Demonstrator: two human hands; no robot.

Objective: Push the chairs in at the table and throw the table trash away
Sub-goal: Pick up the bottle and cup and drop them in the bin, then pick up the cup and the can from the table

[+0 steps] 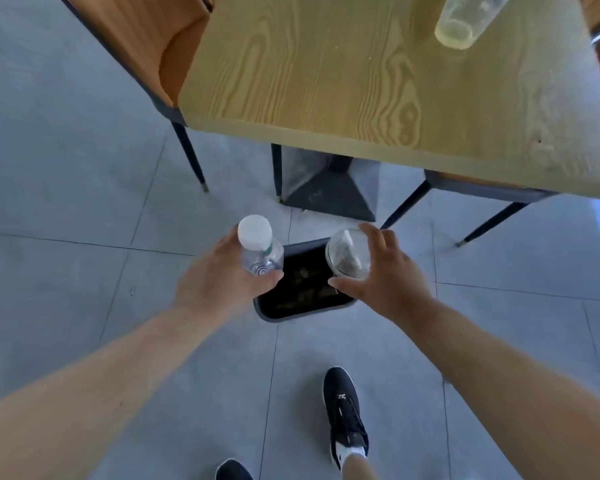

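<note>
Head view is showing the left hand [219, 275] grasping a bottle [260, 247] and the right hand [378, 271] grasping a lidded cup [347, 254]. Both are hanging right over the bin [274, 311] below the hands, probably for dropping them in.

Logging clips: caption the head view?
Left hand holds clear plastic bottle, right hand clear cup, above black bin.

Wood-grain table [361, 81]; clear, seemingly plastic bottle [262, 258].

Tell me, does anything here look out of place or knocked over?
One thing: a clear plastic cup lies tipped on its side on the wooden table, near the far edge. No spill shows around it. Nothing else looks odd.
</note>
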